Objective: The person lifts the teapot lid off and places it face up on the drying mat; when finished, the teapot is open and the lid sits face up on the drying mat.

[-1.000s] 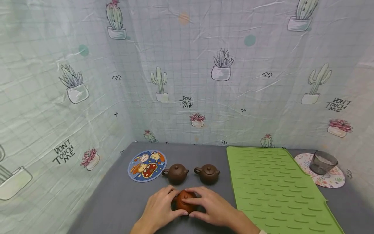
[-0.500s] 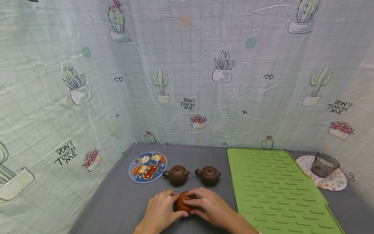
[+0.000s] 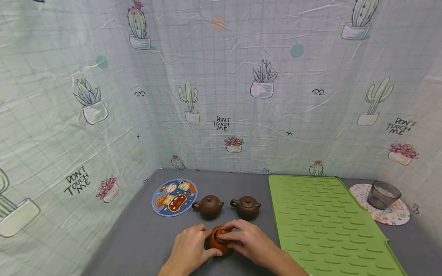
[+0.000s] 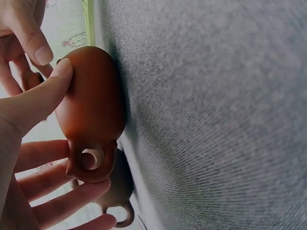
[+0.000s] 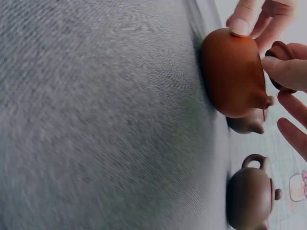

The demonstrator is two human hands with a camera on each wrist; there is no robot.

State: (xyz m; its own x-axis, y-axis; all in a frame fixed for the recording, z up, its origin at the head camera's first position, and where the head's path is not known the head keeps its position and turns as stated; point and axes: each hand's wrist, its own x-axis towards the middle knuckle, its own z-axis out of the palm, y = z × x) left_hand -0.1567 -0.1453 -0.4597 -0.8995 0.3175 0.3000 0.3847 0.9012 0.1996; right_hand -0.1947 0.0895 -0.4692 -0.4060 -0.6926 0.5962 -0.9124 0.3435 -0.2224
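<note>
The orange-brown teapot point(image 3: 218, 240) sits on the counter point(image 3: 145, 237) just in front of two dark teapots point(image 3: 208, 206). Left hand point(image 3: 189, 247) cups its body; right hand point(image 3: 249, 242) has just pinched the lid point(image 5: 283, 64) loose (barely lifted, so it's coming off).

Both hands crowd the orange teapot point(image 3: 218, 240) at the near table edge: left hand point(image 3: 188, 247) on its left side, right hand point(image 3: 249, 242) on its right and top. Just behind stand two brown teapots point(image 3: 208, 206) point(image 3: 246, 207), blocking a straight push toward the back. A narrow gap runs between them. Left of the left hand is open grey tabletop point(image 3: 138, 237). The round cartoon coaster point(image 3: 173, 196) lies flat at back left. The green mat point(image 3: 321, 218), flat, is near on the right. The glass cup point(image 3: 382, 194) is well apart at far right.
</note>
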